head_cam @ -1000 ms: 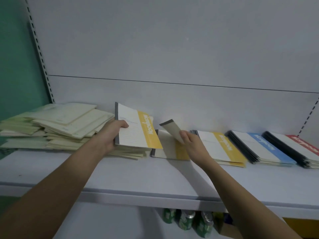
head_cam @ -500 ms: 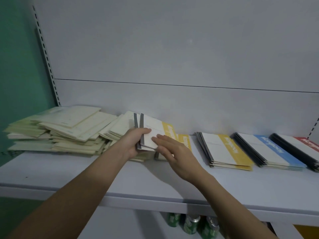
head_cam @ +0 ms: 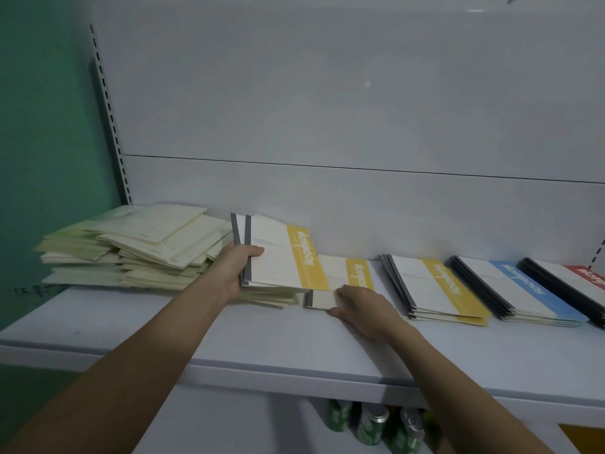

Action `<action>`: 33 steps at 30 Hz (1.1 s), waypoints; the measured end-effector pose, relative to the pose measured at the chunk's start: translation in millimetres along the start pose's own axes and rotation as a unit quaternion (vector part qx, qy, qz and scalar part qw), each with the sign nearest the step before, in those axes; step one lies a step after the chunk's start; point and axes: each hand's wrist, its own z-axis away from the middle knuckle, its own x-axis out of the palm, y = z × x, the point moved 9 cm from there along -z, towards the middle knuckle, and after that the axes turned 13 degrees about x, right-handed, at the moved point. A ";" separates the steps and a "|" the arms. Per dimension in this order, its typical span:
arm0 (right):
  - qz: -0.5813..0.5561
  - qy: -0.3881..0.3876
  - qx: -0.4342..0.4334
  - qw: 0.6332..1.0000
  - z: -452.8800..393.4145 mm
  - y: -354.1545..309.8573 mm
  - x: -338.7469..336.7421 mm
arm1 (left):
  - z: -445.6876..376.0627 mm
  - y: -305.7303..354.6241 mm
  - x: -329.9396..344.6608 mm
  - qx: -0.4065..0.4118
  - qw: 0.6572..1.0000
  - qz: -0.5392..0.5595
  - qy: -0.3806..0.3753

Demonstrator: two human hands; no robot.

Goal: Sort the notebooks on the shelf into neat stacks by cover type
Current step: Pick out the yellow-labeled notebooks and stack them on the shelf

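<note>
My left hand (head_cam: 236, 269) grips two yellow-banded notebooks (head_cam: 281, 253) by their grey spines, tilted above a loose heap of pale green notebooks (head_cam: 140, 247). Just to the right, another yellow-banded notebook (head_cam: 343, 276) lies flat on the white shelf (head_cam: 262, 342). My right hand (head_cam: 363, 308) rests on its near edge, fingers at its front corner. Further right lie a neat yellow-banded stack (head_cam: 435, 290), a blue-banded stack (head_cam: 517, 293) and a red-banded stack (head_cam: 579, 283), partly cut off by the frame edge.
A white back panel (head_cam: 327, 109) rises behind the shelf, with a slotted upright (head_cam: 108, 113) and a green wall at the left. Below the shelf's front edge stand several green cans (head_cam: 370, 424).
My left hand now holds two yellow-banded notebooks instead of one. My right hand passed a notebook across to the left, then dropped back to the flat notebook on the shelf.
</note>
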 end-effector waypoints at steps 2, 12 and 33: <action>0.022 -0.011 -0.002 1.000 7.4 -2.1 -1.3 | 1.8 0.0 -7.9 -0.002 1.000 0.000 -0.004; -0.347 0.218 0.013 0.912 54.2 -12.9 -86.7 | 23.0 4.5 -20.3 0.018 0.999 0.011 -0.031; -0.179 0.138 -0.110 0.968 125.4 -37.1 -58.2 | 63.1 -27.0 67.7 0.046 0.992 0.053 -0.103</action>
